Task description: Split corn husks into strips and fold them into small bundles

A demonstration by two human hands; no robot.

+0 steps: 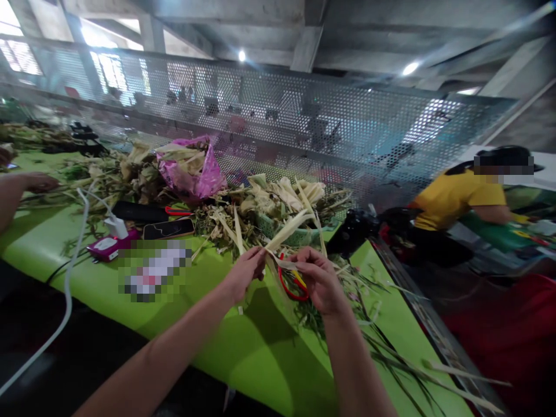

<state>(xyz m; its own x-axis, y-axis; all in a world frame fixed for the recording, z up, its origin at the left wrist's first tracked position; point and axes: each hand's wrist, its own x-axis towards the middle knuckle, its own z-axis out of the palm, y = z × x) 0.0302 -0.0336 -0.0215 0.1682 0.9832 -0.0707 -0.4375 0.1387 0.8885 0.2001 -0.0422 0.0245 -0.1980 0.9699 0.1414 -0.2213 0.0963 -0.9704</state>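
My left hand pinches the base of a pale dried corn husk, whose long end points up and to the right. From that grip a narrow husk strip runs across to my right hand, where thumb and fingers are closed on it. Just below and between the hands lie scissors with red and yellow handles, partly covered by my right hand. Behind them stands a green basket heaped with dry husks.
A pink plastic bag of husks sits at the back. A phone, a purple power socket and a white cable lie left. Another person's hand is at far left; a person in yellow works at right.
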